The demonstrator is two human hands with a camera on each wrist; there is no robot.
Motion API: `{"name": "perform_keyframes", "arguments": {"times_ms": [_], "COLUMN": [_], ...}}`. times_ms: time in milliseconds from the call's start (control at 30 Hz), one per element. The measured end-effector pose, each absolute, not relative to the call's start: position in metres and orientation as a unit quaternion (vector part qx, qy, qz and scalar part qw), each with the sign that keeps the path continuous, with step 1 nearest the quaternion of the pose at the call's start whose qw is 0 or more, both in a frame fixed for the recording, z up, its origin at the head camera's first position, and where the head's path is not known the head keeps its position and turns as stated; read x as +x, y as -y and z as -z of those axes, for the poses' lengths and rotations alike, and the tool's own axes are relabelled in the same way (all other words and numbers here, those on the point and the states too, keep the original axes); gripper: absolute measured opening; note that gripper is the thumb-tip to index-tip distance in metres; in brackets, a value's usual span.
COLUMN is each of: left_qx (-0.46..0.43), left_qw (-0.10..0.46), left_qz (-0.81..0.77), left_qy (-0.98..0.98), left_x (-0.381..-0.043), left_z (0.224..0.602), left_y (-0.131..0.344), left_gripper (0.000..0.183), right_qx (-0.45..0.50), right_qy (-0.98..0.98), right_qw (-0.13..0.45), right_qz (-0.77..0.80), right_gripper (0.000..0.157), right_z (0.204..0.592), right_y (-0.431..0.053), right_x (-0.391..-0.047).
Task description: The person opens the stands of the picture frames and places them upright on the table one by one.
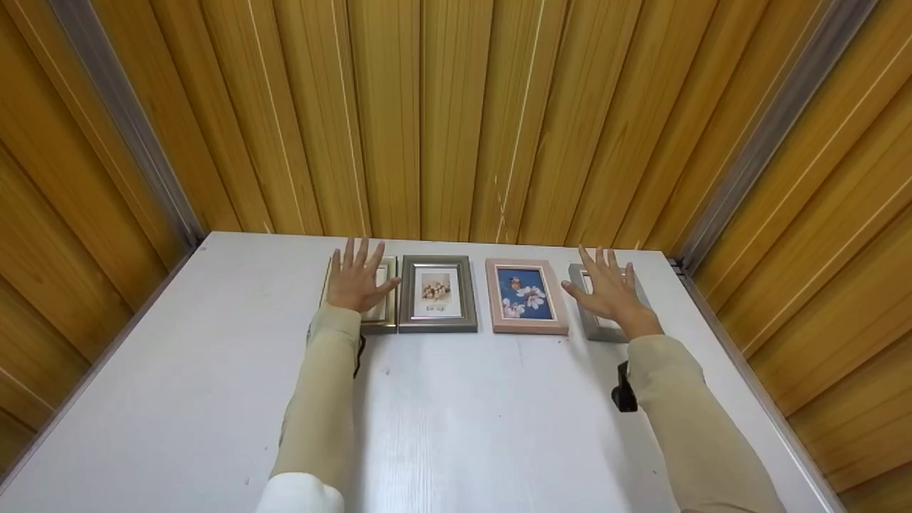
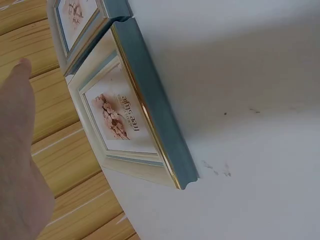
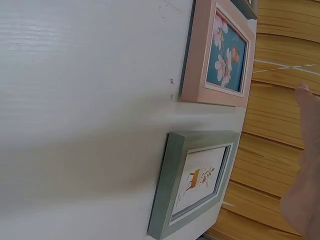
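Your L hand (image 1: 356, 283), spread wide, is above the gold-edged frame (image 2: 129, 117); R hand (image 1: 609, 291), also spread, above the green-grey frame (image 3: 197, 182). Grey frame (image 1: 437, 293) & pink frame (image 1: 526, 296) lie btwn, all face-up, prob. for easy viewing.

pink frame (image 1: 530, 325) — blue picture (image 1: 525, 288), pale-pink blossoms (image 1: 531, 296) | grey-green frame (image 3: 171, 182) | white tabletop (image 1: 456, 399) | golden-brown wall (image 1: 399, 107) — wood-grained
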State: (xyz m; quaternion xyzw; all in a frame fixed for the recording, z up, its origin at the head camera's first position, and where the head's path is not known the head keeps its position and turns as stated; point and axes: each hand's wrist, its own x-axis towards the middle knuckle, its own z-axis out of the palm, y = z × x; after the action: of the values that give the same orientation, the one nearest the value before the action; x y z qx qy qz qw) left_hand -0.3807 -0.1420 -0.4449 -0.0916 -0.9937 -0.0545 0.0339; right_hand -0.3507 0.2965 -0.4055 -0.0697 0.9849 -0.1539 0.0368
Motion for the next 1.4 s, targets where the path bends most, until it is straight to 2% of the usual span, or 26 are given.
{"name": "perform_keyframes", "arguments": {"times_ms": [300,400,967,1400], "left_qx": [-0.11,-0.109,-0.1,-0.114], "left_qw": [0.051,0.038,0.027,0.014], "left_qz": [0.057,0.049,0.046,0.066], "left_qy": [0.991,0.992,0.994,0.991], "left_x": [-0.389,-0.388,-0.383,-0.39], "left_z": [0.444,0.445,0.451,0.459], "left_y": [0.121,0.119,0.12,0.089], "left_gripper": [0.083,0.083,0.081,0.077], "right_qx": [-0.05,-0.045,-0.053,-0.055], "right_qy": [-0.984,-0.985,-0.982,-0.98], "right_qw": [0.03,0.032,0.04,0.046], "right_qz": [0.167,0.162,0.178,0.186], "right_gripper": [0.09,0.09,0.088,0.087], "right_z": [0.401,0.403,0.424,0.439], "right_y": [-0.33,-0.337,-0.343,-0.361], "right_x": [-0.336,-0.331,-0.344,-0.341]}}
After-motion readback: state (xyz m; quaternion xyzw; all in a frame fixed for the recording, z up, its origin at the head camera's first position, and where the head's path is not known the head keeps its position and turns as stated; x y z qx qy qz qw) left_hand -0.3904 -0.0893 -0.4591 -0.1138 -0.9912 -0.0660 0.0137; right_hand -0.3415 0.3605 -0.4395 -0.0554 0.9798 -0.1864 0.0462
